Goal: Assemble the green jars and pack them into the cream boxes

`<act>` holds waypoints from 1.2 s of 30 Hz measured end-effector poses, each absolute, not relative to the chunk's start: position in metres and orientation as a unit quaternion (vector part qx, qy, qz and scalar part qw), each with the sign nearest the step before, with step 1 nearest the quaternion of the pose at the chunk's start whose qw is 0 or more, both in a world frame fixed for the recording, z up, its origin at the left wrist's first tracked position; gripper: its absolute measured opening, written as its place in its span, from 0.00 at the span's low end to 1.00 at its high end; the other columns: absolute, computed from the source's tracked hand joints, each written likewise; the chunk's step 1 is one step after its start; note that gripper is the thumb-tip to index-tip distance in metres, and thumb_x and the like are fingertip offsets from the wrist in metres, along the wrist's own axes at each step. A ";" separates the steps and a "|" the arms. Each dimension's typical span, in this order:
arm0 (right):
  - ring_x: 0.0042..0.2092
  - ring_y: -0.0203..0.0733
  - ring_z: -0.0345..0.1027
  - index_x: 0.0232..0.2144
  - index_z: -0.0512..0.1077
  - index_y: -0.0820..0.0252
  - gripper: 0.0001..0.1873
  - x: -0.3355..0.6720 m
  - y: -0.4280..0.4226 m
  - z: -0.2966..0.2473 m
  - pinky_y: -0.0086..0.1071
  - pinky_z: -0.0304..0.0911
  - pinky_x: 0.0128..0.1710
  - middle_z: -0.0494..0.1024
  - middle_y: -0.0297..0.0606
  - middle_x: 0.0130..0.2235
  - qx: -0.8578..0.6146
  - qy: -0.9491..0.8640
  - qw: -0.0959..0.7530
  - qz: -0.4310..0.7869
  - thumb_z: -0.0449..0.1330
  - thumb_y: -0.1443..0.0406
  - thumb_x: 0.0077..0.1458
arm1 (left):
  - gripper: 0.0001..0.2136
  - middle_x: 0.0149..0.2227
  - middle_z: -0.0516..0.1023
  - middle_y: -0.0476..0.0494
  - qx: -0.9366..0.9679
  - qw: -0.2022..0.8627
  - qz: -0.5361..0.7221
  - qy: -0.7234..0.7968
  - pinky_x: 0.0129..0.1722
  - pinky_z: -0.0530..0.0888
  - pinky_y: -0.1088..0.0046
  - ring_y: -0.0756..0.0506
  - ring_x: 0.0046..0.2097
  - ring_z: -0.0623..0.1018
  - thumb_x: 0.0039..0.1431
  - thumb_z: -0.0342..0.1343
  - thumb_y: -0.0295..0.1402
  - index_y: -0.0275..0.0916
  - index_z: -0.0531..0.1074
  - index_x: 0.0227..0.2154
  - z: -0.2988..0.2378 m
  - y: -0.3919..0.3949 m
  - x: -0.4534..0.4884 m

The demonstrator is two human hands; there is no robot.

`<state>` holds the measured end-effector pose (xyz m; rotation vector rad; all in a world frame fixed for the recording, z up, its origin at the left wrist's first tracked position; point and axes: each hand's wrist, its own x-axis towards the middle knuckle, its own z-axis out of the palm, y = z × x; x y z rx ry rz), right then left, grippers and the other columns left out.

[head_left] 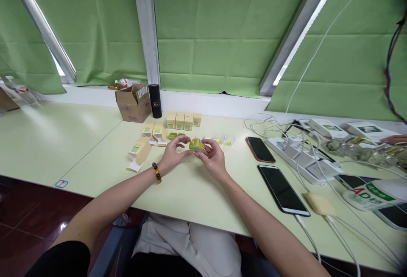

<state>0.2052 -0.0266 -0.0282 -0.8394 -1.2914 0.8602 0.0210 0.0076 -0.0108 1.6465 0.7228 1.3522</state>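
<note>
I have the left hand and right hand both closed around a small green case, over the desk. Behind the right fingers, clear plastic containers show something yellow inside. Left of the hands, the nearest cream carton has its flap open; I can't see inside the cardboard box.

The pale table bears cream boxes, phones and a carton.

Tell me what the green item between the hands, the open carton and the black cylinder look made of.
Green item: probably plastic; smooth with a slight sheen. Open carton: matt brown cardboard, by its folded flaps. Black cylinder: coated metal or plastic, undecided; its dark surface is smooth with little shine.
</note>
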 end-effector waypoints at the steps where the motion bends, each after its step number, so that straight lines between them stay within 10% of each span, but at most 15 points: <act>1: 0.49 0.48 0.79 0.49 0.66 0.52 0.29 0.206 -0.026 -0.029 0.47 0.76 0.53 0.77 0.42 0.50 -0.370 -0.567 0.635 0.371 0.73 0.56 0.48 | 0.22 0.50 0.78 0.39 0.659 0.430 0.543 0.295 0.49 0.71 0.64 0.42 0.51 0.76 0.49 0.73 0.34 0.41 0.75 0.47 -0.011 0.006 0.022; 17: 0.52 0.49 0.68 0.47 0.67 0.53 0.23 0.201 -0.032 -0.032 0.46 0.74 0.48 0.69 0.44 0.50 -0.433 -0.649 0.617 0.099 0.71 0.57 0.52 | 0.19 0.45 0.77 0.42 0.639 0.480 0.522 0.299 0.46 0.76 0.66 0.46 0.44 0.78 0.57 0.69 0.41 0.41 0.68 0.44 -0.013 -0.010 0.033; 36: 0.40 0.41 0.72 0.56 0.69 0.49 0.25 0.204 -0.030 -0.030 0.44 0.75 0.47 0.70 0.41 0.51 -0.393 -0.683 0.592 0.170 0.69 0.58 0.58 | 0.19 0.40 0.80 0.40 0.626 0.497 0.543 0.256 0.43 0.79 0.67 0.45 0.42 0.81 0.57 0.68 0.45 0.37 0.75 0.43 -0.014 0.007 0.026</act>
